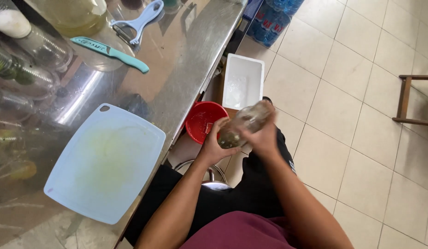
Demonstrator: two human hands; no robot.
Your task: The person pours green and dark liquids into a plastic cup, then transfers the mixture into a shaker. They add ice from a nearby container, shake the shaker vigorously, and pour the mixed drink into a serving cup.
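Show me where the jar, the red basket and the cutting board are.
jar (pixel 244 123): head view, on its blurred glass side between the hands.
red basket (pixel 200 121): head view, on its inner wall.
cutting board (pixel 108 161): head view, on its bare middle.

We see a floor (pixel 361 92) of pale square tiles with thin grout lines, lit evenly by soft daylight. Along the left runs a stainless steel counter (pixel 195 60), its top throwing back bright glare. On it lie a pale blue cutting board (pixel 105 163), a teal-handled knife (pixel 110 53) and a light blue peeler (pixel 138 23). Below its edge stand a red basin (pixel 200 121) and a white foam box (pixel 243 82). A wooden chair frame (pixel 410 99) juts in at right.
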